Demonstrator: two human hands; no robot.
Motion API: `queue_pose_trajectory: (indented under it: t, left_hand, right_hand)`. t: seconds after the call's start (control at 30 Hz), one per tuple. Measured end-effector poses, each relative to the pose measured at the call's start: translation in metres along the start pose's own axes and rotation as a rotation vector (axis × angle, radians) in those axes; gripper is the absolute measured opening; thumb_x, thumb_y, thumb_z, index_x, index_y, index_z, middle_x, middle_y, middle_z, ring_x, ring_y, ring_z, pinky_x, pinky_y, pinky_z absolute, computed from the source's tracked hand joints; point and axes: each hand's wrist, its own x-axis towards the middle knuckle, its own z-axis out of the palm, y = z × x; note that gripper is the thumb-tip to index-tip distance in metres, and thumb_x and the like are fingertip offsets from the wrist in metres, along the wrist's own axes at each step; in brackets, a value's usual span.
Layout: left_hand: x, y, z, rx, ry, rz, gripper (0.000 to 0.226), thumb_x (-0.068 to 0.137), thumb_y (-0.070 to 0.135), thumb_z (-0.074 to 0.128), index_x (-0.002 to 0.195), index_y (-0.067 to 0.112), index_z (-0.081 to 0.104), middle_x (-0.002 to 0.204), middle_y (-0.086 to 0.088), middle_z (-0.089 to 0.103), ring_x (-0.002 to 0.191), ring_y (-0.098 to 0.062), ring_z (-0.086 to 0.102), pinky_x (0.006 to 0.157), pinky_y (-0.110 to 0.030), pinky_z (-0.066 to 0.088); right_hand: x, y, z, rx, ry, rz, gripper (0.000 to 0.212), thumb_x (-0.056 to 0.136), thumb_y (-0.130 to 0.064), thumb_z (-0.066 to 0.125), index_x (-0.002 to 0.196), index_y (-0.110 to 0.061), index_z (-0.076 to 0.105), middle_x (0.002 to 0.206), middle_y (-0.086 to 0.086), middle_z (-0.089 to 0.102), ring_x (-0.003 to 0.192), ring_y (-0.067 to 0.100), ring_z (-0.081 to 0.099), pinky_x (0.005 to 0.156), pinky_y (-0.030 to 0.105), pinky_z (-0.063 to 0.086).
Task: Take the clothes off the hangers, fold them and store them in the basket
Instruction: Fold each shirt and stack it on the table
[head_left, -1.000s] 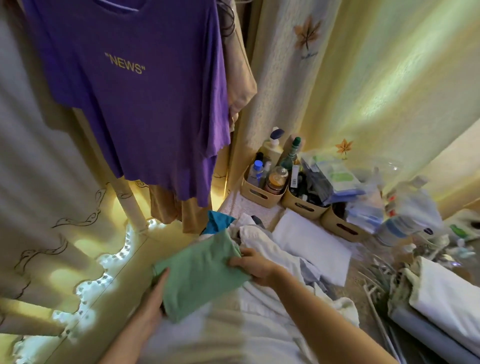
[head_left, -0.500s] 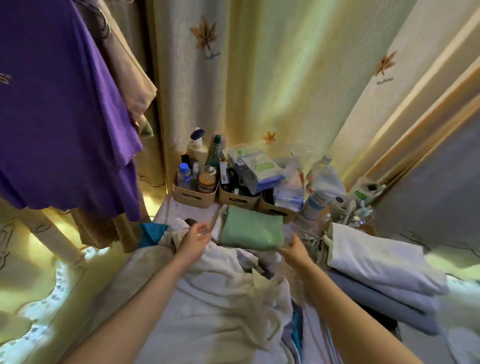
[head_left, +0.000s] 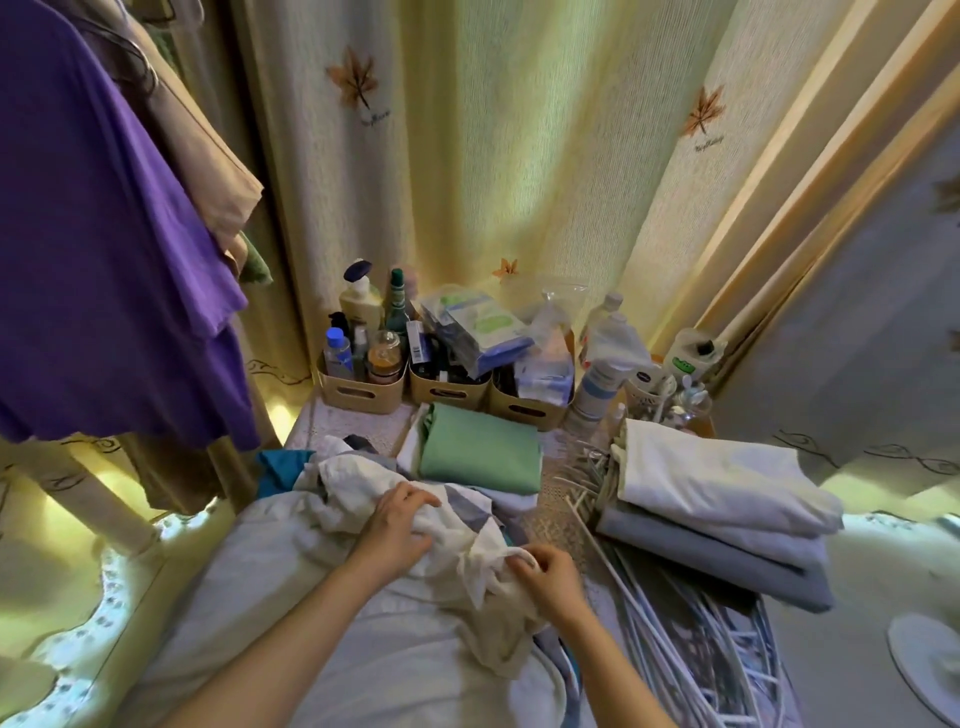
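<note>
White crumpled cloth (head_left: 415, 499) lies on the pile, the left hand (head_left: 397, 522) pressing on it and the right hand (head_left: 548, 569) pinching its edge. Behind them sits a folded green garment (head_left: 480, 449), hangers (head_left: 675, 597) to its right.

Just one head cam here, wide-angle, looking forward and down from close above the left hand (head_left: 397, 525) and right hand (head_left: 548, 577), with the curtain (head_left: 519, 156) at the far end.
</note>
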Motion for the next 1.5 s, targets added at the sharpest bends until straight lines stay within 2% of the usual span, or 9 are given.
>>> queue_pose_trajectory:
  t: [0.17, 0.47, 0.67, 0.8, 0.97, 1.1, 1.23, 1.4, 1.5]
  left_hand:
    - [-0.022, 0.029, 0.017, -0.253, -0.369, 0.013, 0.079, 0.073, 0.032, 0.081, 0.138, 0.016, 0.039, 0.133, 0.007, 0.044, 0.123, -0.006, 0.044, 0.098, -0.006, 0.033]
    - [-0.040, 0.059, 0.024, -0.325, -0.008, 0.021, 0.028, 0.065, 0.049, 0.079, 0.086, 0.042, 0.062, 0.089, 0.020, 0.067, 0.085, -0.001, 0.062, 0.073, -0.017, 0.048]
    - [-0.041, 0.085, -0.009, -0.533, 0.179, -0.064, 0.023, 0.074, 0.018, 0.079, 0.091, 0.028, 0.066, 0.087, 0.009, 0.073, 0.084, -0.005, 0.068, 0.068, -0.020, 0.053]
    - [-0.047, 0.101, -0.046, -0.707, 0.356, -0.072, 0.029, 0.076, 0.011, 0.077, 0.092, 0.031, 0.063, 0.088, 0.027, 0.069, 0.080, 0.006, 0.065, 0.054, -0.010, 0.051]
    - [-0.055, 0.114, -0.092, -0.924, 0.345, -0.068, 0.034, 0.072, 0.007, 0.075, 0.098, 0.025, 0.061, 0.086, 0.013, 0.073, 0.076, -0.007, 0.070, 0.057, -0.023, 0.055]
    - [-0.059, 0.123, -0.112, -0.825, 0.322, -0.057, 0.029, 0.074, 0.003, 0.074, 0.093, 0.019, 0.060, 0.071, 0.013, 0.073, 0.065, 0.000, 0.068, 0.046, -0.010, 0.048]
    - [-0.060, 0.116, -0.125, -0.531, 0.270, -0.113, 0.044, 0.084, 0.001, 0.066, 0.124, 0.010, 0.049, 0.103, -0.001, 0.065, 0.095, -0.019, 0.065, 0.067, -0.020, 0.051]
    - [-0.058, 0.109, -0.128, -0.220, 0.141, 0.024, 0.115, 0.076, 0.020, 0.077, 0.144, 0.049, -0.011, 0.157, 0.017, 0.005, 0.141, -0.009, 0.020, 0.111, -0.032, 0.032]
    - [-0.050, 0.120, -0.126, -0.184, 0.040, 0.197, 0.089, 0.069, 0.062, 0.068, 0.140, 0.061, 0.014, 0.143, 0.039, 0.028, 0.126, 0.015, 0.034, 0.105, -0.026, 0.034]
  right_hand:
    - [-0.021, -0.019, -0.014, 0.257, 0.068, -0.091, 0.019, 0.089, 0.000, 0.059, 0.081, -0.013, 0.070, 0.078, 0.001, 0.070, 0.072, 0.007, 0.059, 0.066, 0.017, 0.047]
    - [-0.040, -0.033, -0.025, 0.315, 0.093, -0.188, 0.022, 0.082, 0.004, 0.066, 0.087, -0.015, 0.075, 0.090, 0.003, 0.073, 0.084, 0.016, 0.065, 0.076, 0.030, 0.051]
    - [-0.044, -0.051, -0.037, 0.402, -0.150, -0.132, 0.023, 0.088, -0.015, 0.065, 0.111, -0.015, 0.063, 0.103, 0.002, 0.070, 0.090, 0.011, 0.067, 0.076, 0.024, 0.055]
    - [-0.047, -0.052, -0.036, 0.157, -0.247, -0.248, 0.022, 0.086, -0.007, 0.067, 0.109, -0.005, 0.066, 0.108, 0.013, 0.069, 0.089, 0.007, 0.058, 0.081, 0.015, 0.046]
    - [-0.044, -0.084, -0.029, 0.136, -0.334, -0.368, 0.047, 0.086, -0.020, 0.069, 0.129, -0.024, 0.052, 0.124, -0.005, 0.062, 0.110, 0.002, 0.057, 0.088, 0.007, 0.041]
    - [-0.049, -0.114, -0.019, 0.246, -0.407, -0.464, 0.016, 0.094, -0.019, 0.058, 0.099, -0.011, 0.070, 0.087, -0.009, 0.068, 0.083, 0.001, 0.058, 0.077, 0.021, 0.047]
    - [-0.050, -0.122, -0.022, 0.378, -0.306, -0.464, 0.017, 0.097, -0.013, 0.050, 0.095, -0.011, 0.067, 0.073, -0.009, 0.066, 0.072, 0.001, 0.053, 0.068, 0.021, 0.042]
    - [-0.056, -0.132, -0.043, 0.341, -0.289, -0.564, 0.016, 0.095, -0.027, 0.053, 0.088, -0.021, 0.066, 0.079, -0.002, 0.056, 0.077, 0.014, 0.046, 0.069, 0.027, 0.036]
    - [-0.062, -0.140, -0.050, 0.141, -0.250, -0.712, 0.017, 0.097, -0.023, 0.051, 0.085, -0.028, 0.062, 0.074, -0.017, 0.053, 0.070, -0.002, 0.044, 0.065, 0.017, 0.035]
